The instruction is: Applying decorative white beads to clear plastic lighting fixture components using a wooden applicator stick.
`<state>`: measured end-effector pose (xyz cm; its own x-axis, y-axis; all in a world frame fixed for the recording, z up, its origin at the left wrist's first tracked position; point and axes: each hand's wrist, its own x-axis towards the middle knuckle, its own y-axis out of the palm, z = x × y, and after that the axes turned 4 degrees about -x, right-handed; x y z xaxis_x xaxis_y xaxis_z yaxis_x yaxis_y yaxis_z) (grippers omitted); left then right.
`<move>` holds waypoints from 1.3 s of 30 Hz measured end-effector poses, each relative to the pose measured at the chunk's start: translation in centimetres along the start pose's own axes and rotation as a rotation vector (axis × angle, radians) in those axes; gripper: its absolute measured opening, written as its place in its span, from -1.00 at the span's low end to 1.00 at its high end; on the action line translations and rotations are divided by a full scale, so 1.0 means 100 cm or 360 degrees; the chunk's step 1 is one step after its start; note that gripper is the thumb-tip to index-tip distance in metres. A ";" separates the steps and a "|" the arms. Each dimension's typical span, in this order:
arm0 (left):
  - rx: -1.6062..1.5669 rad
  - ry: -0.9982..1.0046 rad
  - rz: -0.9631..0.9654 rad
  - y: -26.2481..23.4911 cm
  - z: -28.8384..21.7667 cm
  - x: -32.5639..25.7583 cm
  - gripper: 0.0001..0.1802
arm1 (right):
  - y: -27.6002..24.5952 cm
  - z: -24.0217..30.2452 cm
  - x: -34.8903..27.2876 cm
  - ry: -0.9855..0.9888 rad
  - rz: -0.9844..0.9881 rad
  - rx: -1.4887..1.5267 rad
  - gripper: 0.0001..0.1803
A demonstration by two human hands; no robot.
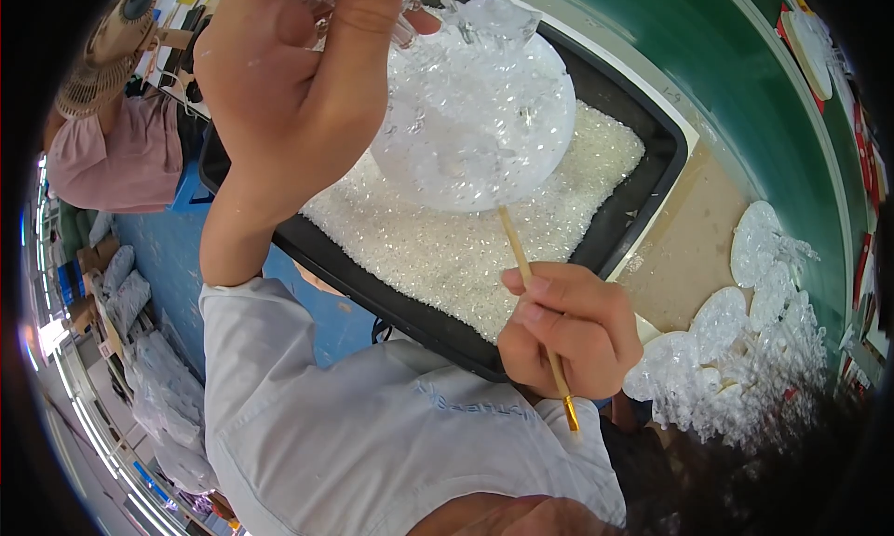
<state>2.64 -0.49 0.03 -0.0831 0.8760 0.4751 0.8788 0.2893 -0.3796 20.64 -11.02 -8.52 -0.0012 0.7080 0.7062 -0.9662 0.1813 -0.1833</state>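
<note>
My left hand is raised at the upper left, its fingers closed round the clear branching part of a translucent ornament. The ornament's round frosted base, dotted with small shiny flakes, faces me above the tray. My right hand pinches a thin paintbrush by its wooden handle. The handle's end points up at the disc's lower rim, and I cannot tell whether it touches. The brush's gold ferrule and bristles point down toward my shirt. Under both hands lies a bed of glittering white granules in a black tray.
Several similar clear ornaments are grouped on the table at the right, beside a green surface. A beige fan stands at the upper left near another person in pink. Plastic-wrapped bundles lie at the left.
</note>
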 end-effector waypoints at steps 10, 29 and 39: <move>-0.0018 0.0302 0.0032 -0.006 0.017 0.006 -0.84 | 0.001 0.004 0.003 0.0049 0.0017 -0.0114 -0.82; -0.0038 -0.0026 0.0014 0.000 -0.009 -0.002 -0.83 | 0.001 -0.006 0.007 -0.0264 0.0204 0.0086 -0.77; -0.0310 -0.0248 -0.0052 0.002 -0.008 -0.001 -0.82 | 0.003 -0.001 0.003 -0.0140 0.0110 -0.0014 -0.77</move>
<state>3.22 -0.85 0.51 -0.1711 0.9207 0.3508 0.9472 0.2517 -0.1984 20.38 -10.68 -8.43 -0.0906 0.6563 0.7491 -0.9607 0.1406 -0.2394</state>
